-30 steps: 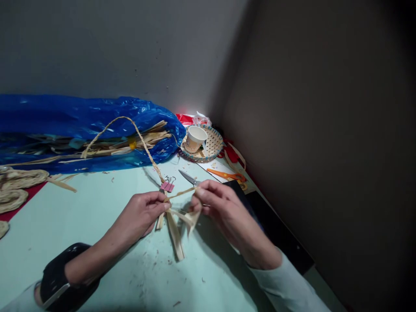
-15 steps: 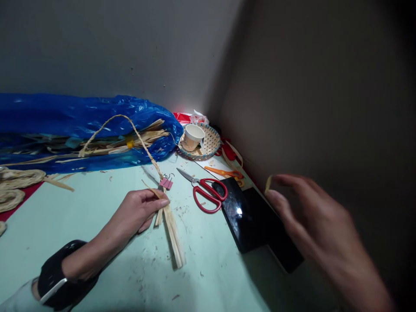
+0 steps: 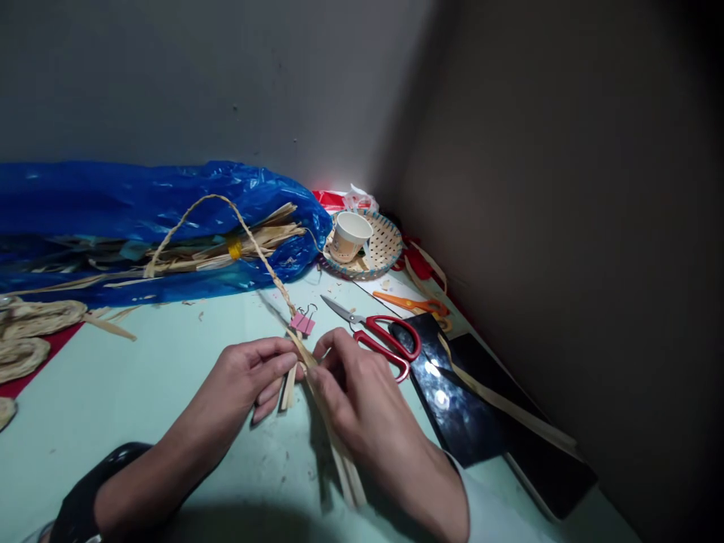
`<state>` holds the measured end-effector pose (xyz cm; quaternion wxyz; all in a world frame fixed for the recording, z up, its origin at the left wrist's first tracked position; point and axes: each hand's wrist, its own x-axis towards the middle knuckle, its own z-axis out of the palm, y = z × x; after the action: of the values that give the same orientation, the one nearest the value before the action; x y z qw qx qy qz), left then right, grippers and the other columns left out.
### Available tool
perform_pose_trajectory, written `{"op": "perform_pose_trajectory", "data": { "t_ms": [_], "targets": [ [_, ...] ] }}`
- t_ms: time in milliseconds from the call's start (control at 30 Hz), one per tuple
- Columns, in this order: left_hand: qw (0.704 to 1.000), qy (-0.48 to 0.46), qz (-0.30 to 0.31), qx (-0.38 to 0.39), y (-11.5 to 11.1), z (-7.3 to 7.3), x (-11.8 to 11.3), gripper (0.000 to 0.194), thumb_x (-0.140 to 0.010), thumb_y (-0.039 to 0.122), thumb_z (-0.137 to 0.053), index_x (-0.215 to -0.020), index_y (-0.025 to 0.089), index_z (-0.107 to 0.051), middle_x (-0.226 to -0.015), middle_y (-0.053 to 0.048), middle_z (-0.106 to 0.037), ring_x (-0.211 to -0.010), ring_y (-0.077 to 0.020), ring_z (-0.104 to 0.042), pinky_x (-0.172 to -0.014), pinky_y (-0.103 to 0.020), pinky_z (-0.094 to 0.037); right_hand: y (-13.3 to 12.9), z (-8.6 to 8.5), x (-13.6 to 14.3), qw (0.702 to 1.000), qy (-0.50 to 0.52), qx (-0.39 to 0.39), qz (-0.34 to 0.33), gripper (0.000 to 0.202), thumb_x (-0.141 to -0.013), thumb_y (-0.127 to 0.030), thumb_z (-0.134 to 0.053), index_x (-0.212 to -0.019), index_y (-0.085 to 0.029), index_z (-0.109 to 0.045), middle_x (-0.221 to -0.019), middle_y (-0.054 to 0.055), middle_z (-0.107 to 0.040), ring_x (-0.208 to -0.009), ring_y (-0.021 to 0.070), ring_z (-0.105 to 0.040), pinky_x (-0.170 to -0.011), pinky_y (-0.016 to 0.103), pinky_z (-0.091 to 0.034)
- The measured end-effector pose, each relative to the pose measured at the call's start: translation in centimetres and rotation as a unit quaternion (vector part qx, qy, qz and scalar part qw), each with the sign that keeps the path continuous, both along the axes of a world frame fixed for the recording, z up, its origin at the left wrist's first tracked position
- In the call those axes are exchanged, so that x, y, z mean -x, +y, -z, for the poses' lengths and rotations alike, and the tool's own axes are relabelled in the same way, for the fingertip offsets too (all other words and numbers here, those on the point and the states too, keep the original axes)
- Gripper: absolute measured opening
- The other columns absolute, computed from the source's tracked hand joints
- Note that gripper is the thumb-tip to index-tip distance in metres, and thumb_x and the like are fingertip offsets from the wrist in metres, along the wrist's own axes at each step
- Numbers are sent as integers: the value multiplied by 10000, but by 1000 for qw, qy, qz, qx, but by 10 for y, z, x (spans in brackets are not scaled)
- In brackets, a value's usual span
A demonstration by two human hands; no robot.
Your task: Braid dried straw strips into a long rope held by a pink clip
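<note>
A thin braided cord (image 3: 253,240) of dried plant fibre arches over the table's back and runs down to a pink binder clip (image 3: 303,323). Below the clip, flat pale strips (image 3: 346,473) fan out loosely toward me. My left hand (image 3: 249,375) is closed, pinching the strips between thumb and fingers just under the clip. Close beside it, my right hand (image 3: 367,407) is also closed, with thumb and index finger on the long strips; its other fingertips are partly hidden. A loose fibre strip (image 3: 509,409) lies across the black flat devices.
Red-handled scissors (image 3: 390,341) lie beyond my right hand, near orange scissors (image 3: 412,303) and black devices (image 3: 452,422). Behind stand a paper cup (image 3: 351,237) in a woven basket (image 3: 390,249) and a blue plastic bag (image 3: 113,196) of dried strips. Coiled braids (image 3: 42,320) lie left.
My right hand has come in from the far right to the strips beside my left hand. The strip it pinched now lies across the black devices. The view has shifted slightly.
</note>
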<state>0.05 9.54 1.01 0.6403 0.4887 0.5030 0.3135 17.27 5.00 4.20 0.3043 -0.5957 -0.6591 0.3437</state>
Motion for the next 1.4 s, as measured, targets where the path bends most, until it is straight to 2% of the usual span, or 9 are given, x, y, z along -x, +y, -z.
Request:
{"op": "perform_pose_trajectory", "data": {
  "t_ms": [100, 233, 433, 600, 667, 733, 933, 1167, 1400],
  "targets": [
    [1000, -20, -14, 14, -2, -2, 0, 327, -845, 389, -757, -1060, 145, -718, -479, 101, -501, -380, -31, -329, -416, -166, -265, -2, -3, -9, 996, 60, 62, 36, 77, -924, -120, -567, -935, -196, -559, -706, -28, -587, -662, 153, -543, -635, 260, -366],
    [998, -60, -25, 21, -5, -8, -2, 511, -839, 394, -791, -1281, 215, -605, -671, 95, -559, -403, -13, -312, -369, -136, -247, -8, -2, -11, 986, 129, 100, 34, 79, -895, -128, -555, -899, -207, -559, -641, -55, -554, -588, 127, -523, -556, 229, -352],
    [998, -43, -42, 20, -9, -7, -1, 266, -867, 274, -707, -1066, 225, -538, -656, 100, -630, -361, -4, -348, -369, -130, -275, -22, 10, 3, 996, 54, 18, 64, 162, -854, -90, -535, -837, -239, -597, -565, -67, -525, -491, 111, -426, -505, 241, -279],
    [999, -12, -14, 33, -8, -8, 1, 216, -879, 307, -667, -1033, 180, -585, -430, 136, -504, -348, -28, -384, -416, -162, -263, -29, 23, 9, 996, 9, -67, 55, 291, -854, -91, -498, -1007, -257, -680, -791, -4, -711, -635, 162, -591, -623, 290, -361],
    [999, -1, -7, 39, -7, -9, 2, 235, -862, 314, -668, -1040, 170, -614, -416, 123, -523, -355, -36, -404, -437, -182, -276, -28, 25, 8, 998, -19, -51, 45, 234, -855, -101, -502, -939, -234, -675, -821, 19, -725, -682, 179, -617, -623, 302, -344],
    [999, 7, -5, 43, -7, -9, 2, 228, -842, 304, -670, -1024, 172, -634, -400, 114, -537, -365, -47, -426, -470, -200, -324, -24, 24, 7, 998, -45, -8, 44, 172, -883, -131, -510, -842, -224, -648, -716, 5, -683, -605, 158, -562, -583, 299, -300],
    [999, 15, -10, 48, -7, -8, 2, 238, -838, 350, -712, -999, 186, -649, -434, 120, -537, -370, -64, -446, -442, -206, -334, -14, 11, 5, 991, -87, 96, 36, 266, -968, -282, -498, -716, -222, -558, -638, -13, -590, -560, 132, -425, -532, 298, -211],
    [999, 11, -4, 46, -7, -8, 1, 215, -868, 370, -697, -978, 193, -645, -447, 109, -561, -377, -72, -483, -437, -190, -372, -15, 8, 7, 986, -123, 103, 35, 223, -829, -191, -548, -616, -201, -484, -544, -31, -449, -515, 114, -302, -516, 312, -147],
    [998, 38, -12, 49, -8, -14, -3, 226, -862, 368, -690, -991, 187, -645, -407, 115, -552, -375, -76, -469, -477, -214, -341, -20, 10, 10, 987, -143, 73, 9, 148, -762, -170, -579, -630, -200, -522, -560, -25, -465, -516, 108, -327, -541, 292, -183]
  ]
}}
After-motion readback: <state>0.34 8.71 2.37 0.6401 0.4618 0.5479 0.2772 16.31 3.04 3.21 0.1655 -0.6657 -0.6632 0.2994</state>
